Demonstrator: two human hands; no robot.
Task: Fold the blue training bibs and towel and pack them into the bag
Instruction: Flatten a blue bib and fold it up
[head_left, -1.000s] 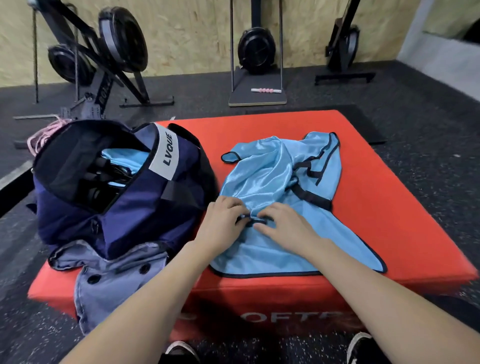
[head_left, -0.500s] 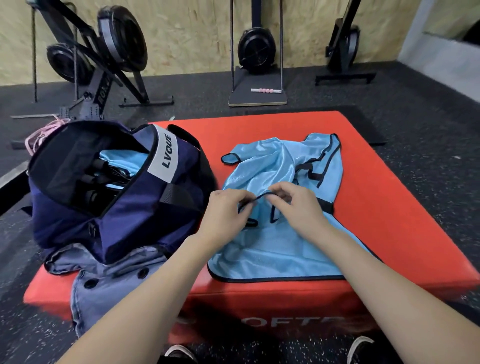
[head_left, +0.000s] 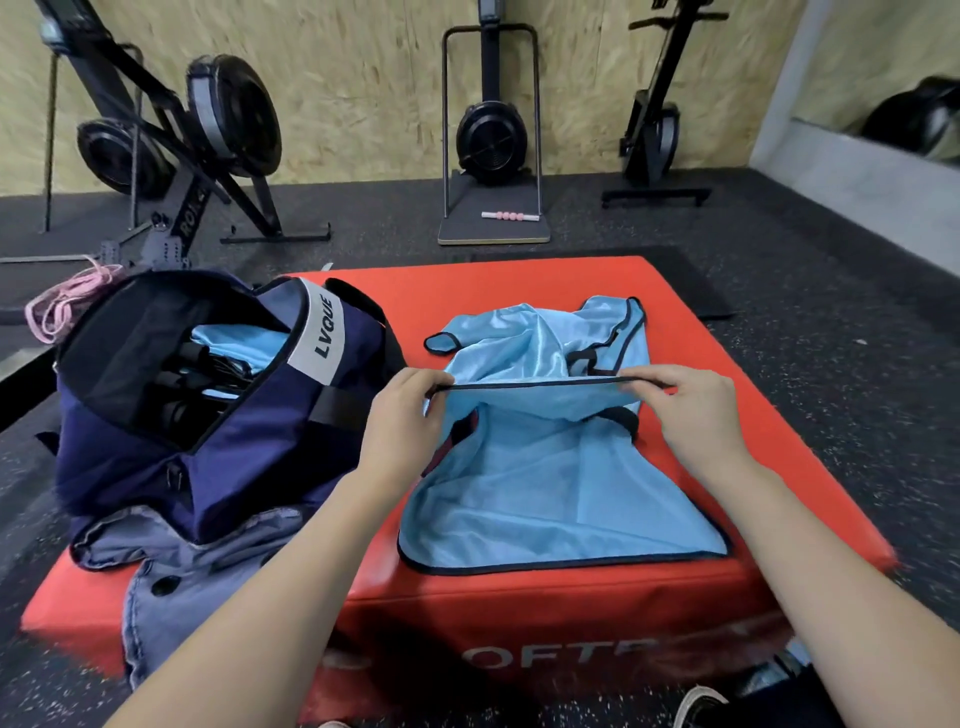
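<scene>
A light blue training bib (head_left: 550, 483) with black trim lies on the red soft box (head_left: 769, 426). My left hand (head_left: 402, 421) pinches its black hem at the left end. At the right end of the same hem, my right hand (head_left: 696, 410) pinches it too, so the edge is stretched taut and lifted between them. Behind it, more shiny blue bib fabric (head_left: 524, 343) lies crumpled. The navy bag (head_left: 249, 452) stands open on the box's left side, with blue fabric (head_left: 236, 340) and dark items inside.
A grey-blue buttoned garment (head_left: 171, 597) hangs over the box's front left corner under the bag. A pink rope (head_left: 67, 306) lies behind the bag. Rowing machines (head_left: 208, 135) and a stand with a pink roller (head_left: 506, 215) sit by the back wall. My shoes show below.
My hands rose from the bib's middle, each pinching the black hem, and drew apart, pulling the edge straight and lifting the upper layer.
</scene>
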